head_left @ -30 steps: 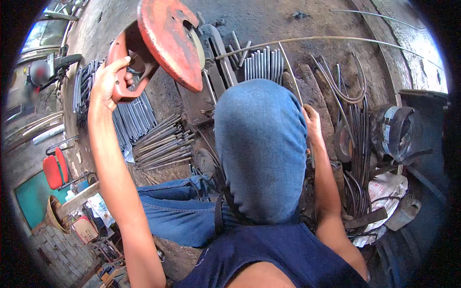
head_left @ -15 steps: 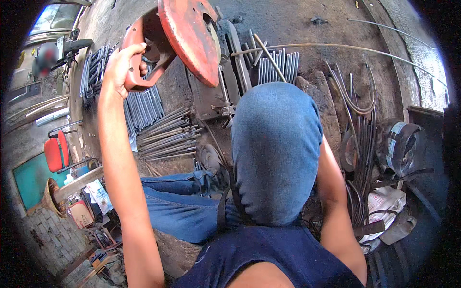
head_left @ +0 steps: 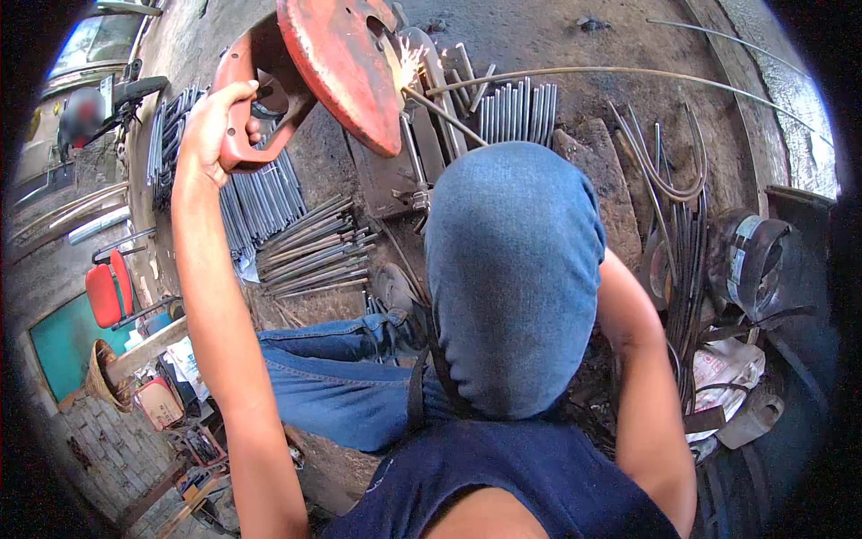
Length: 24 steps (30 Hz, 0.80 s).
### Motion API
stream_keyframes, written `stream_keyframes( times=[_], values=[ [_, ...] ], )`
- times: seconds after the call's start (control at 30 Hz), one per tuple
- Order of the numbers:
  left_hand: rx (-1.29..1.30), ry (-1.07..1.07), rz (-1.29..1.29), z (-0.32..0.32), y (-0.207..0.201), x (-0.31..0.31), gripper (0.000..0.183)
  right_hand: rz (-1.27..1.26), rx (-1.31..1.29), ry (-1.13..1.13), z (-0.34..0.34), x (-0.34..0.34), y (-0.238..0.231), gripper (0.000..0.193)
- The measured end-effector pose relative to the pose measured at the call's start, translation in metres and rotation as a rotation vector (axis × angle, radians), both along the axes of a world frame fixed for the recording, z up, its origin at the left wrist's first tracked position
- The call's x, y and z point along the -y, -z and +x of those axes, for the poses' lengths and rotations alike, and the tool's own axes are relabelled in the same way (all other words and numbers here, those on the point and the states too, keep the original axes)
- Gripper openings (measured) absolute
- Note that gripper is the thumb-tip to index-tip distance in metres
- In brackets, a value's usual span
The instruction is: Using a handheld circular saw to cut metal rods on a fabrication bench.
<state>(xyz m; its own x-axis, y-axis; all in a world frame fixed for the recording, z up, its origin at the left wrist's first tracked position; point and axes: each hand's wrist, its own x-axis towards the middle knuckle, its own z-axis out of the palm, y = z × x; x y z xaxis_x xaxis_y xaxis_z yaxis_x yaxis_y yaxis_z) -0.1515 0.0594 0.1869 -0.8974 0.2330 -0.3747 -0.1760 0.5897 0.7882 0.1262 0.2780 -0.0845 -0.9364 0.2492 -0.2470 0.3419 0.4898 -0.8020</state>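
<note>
My left hand (head_left: 214, 126) is wrapped around the rear handle of a red cut-off saw (head_left: 337, 72) at the upper left. Bright sparks (head_left: 412, 61) fly beside the saw's round guard, where the end of a thin metal rod (head_left: 446, 119) meets the blade area. From there the rod slants down and passes behind my raised knee in blue jeans (head_left: 512, 278). My right forearm (head_left: 621, 292) reaches behind that same knee, so my right hand is hidden. Under the rod stands the saw's dark metal base and clamp (head_left: 431, 148).
Piles of cut rods (head_left: 314, 247) lie left of the saw, and a row of short rods (head_left: 518, 112) sits right of it. One long rod (head_left: 628, 72) stretches across to the right. Bent bars (head_left: 669, 180) and a coil (head_left: 750, 269) are at the right.
The saw and my left hand have shifted slightly left. The thin rod has swung left, its end now at the blade, and sparks have appeared. My right elbow has moved outward.
</note>
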Motion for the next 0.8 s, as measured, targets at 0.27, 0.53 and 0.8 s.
stream_keyframes(
  times=[0.27,0.53,0.8],
  values=[
    [-0.024,0.017,0.001,-0.002,0.001,0.001,0.030,0.309,0.038,-0.143,-0.024,-0.027,-0.035,0.025],
    [-0.034,0.017,-0.017,-0.002,0.001,0.000,0.030,0.532,-0.017,-0.223,-0.044,-0.046,-0.056,0.022],
    [-0.027,0.014,-0.011,0.001,0.000,-0.003,0.027,0.552,-0.056,-0.249,-0.045,-0.051,-0.057,0.025]
  ],
)
